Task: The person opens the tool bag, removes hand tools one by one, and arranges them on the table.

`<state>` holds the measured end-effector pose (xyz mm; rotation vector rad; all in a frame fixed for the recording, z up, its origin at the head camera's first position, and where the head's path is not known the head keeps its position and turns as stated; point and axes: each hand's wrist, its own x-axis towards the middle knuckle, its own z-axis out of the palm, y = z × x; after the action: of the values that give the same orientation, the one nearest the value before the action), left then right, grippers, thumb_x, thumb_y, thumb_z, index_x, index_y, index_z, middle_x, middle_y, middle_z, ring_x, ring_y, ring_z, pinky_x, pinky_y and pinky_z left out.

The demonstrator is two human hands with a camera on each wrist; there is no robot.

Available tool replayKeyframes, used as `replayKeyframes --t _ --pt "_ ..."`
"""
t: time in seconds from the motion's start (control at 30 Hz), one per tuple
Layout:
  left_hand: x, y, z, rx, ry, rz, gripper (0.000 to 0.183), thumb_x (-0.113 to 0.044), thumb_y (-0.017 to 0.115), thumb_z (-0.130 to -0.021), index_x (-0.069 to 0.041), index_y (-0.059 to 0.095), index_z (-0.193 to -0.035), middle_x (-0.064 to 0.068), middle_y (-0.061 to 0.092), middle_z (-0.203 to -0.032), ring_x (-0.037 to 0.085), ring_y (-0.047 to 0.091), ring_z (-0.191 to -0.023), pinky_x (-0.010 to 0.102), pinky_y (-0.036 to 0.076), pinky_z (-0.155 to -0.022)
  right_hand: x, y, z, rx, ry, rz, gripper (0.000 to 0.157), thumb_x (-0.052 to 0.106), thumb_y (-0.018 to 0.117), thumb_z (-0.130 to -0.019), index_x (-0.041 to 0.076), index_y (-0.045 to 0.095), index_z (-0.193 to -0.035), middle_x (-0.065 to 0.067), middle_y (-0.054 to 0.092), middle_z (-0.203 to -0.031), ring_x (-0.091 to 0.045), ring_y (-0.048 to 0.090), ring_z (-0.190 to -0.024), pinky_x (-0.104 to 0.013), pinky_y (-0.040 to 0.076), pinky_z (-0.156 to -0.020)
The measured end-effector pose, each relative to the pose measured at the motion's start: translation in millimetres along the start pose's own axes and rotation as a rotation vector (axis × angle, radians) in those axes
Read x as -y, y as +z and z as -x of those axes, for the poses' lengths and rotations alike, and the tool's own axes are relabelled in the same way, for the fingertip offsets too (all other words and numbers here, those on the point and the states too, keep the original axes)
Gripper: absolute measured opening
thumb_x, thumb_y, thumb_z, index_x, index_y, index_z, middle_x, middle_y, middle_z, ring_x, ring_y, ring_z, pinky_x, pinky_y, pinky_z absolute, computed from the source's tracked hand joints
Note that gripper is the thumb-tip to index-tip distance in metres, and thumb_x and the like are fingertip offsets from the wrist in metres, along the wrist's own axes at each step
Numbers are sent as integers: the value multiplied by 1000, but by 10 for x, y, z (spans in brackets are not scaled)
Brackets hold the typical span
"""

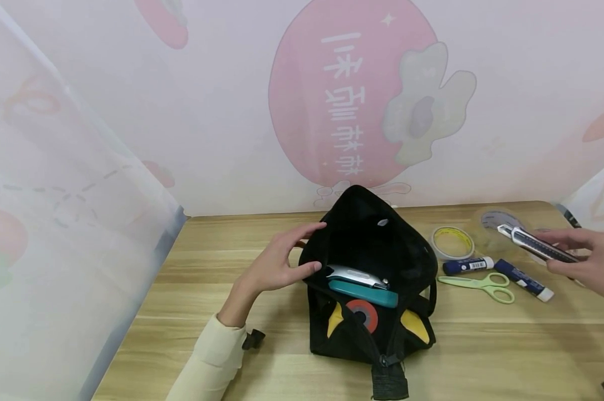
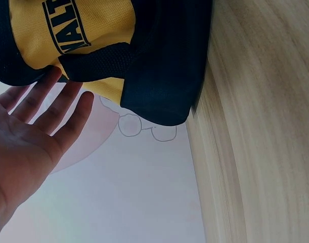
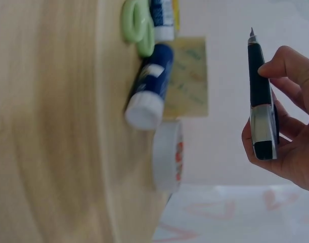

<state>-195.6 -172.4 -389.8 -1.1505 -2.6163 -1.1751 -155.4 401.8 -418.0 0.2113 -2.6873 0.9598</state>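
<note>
Knife: black-and-silver slim metal craft knife [image 1: 537, 245], up in the air over the right of the wood-grain table [image 1: 487, 351].
Right hand: gripping the knife [image 1: 594, 256].
Left hand: relaxed, fingers spread, at the left edge of the open bag [image 1: 276, 259].
Bag: black fabric with yellow panels [image 1: 414, 264], mouth gaping.
In the bag: a silver tool [image 1: 357, 275] and a teal, bar-shaped one [image 1: 364, 293]; apparently the work is partly done.
Outside it: white tape roll with yellow inside [image 1: 452, 257], clear tape roll [image 1: 494, 214], two dark-blue, white-capped tubes [image 1: 464, 265] [image 1: 522, 278], pale-green scissors [image 1: 482, 283]; these, with the knife, look unstowed.
Bag lettering: "ALT", preceded by a cut-off letter.
Tube labels: barcode on one; words too small.
Wall covering: white sideways characters, illegible to me [image 1: 343, 103].
</note>
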Motion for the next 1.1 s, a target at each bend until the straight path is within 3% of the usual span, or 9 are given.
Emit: replayKeyframes --t 0.1,0.13,0.23,0.37,0.57,0.67,0.77,0.9,1.1 --pt "-4 0 1 -1 4 1 72 -27 75 -94 -13 49 -160 6 57 -160 28 61 -139 48 58 -110 -125 -1 31 5 11 26 49 -14 82 -78 -8 70 -125 42 58 -103 28 39 -86 -5 49 -59" --pt "-4 0 1 0 4 2 72 -27 75 -94 -13 49 -161 6 57 -161 27 61 -139 48 58 -110 -163 2 44 6 12 43 50 -15 83 -77 -8 70 -125 30 67 -105 30 37 -87 -4 49 -58" --pt "-4 0 0 2 2 0 73 -27 74 -94 -13 49 -161 5 57 -161 27 61 -140 48 58 -110 -289 21 80 -6 -3 35 50 -18 84 -72 -4 73 -119 26 65 -99 30 38 -87 -5 49 -57" --pt "-1 0 -2 3 4 -1 73 -27 74 -94 -13 49 -161 5 56 -161 27 61 -139 49 58 -110 -436 42 114 -7 -14 3 49 -21 85 -68 4 77 -110 44 52 -96 27 42 -85 -6 50 -56" --pt "5 2 5 2 10 -4 72 -27 74 -94 -13 49 -161 5 56 -161 27 62 -138 48 58 -109 -571 62 133 12 -31 38 55 -18 86 -67 -10 69 -118 42 54 -91 26 44 -84 -6 49 -56" --pt "4 2 7 3 10 -5 73 -27 75 -95 -14 48 -161 5 56 -161 27 61 -138 48 58 -109 -645 70 146 17 -20 53 57 -19 85 -67 -12 69 -121 48 45 -95 27 43 -85 -7 50 -56" --pt "4 2 6 4 11 -2 73 -26 75 -94 -14 48 -161 5 56 -161 27 61 -139 48 58 -109 -715 73 170 46 23 94 59 -17 85 -69 -11 69 -126 37 54 -98 30 39 -85 -12 51 -56" --pt "14 4 5 4 16 -2 73 -26 74 -95 -14 48 -161 6 56 -161 27 61 -139 47 59 -109 -811 89 195 63 62 97 59 -13 85 -71 -6 70 -128 37 56 -100 29 39 -85 -16 52 -57" --pt "13 5 4 2 15 0 72 -25 74 -95 -14 48 -161 6 56 -162 27 61 -139 48 59 -108 -922 114 212 37 34 -39 53 -17 84 -69 13 78 -113 49 50 -99 24 48 -86 -12 50 -59"
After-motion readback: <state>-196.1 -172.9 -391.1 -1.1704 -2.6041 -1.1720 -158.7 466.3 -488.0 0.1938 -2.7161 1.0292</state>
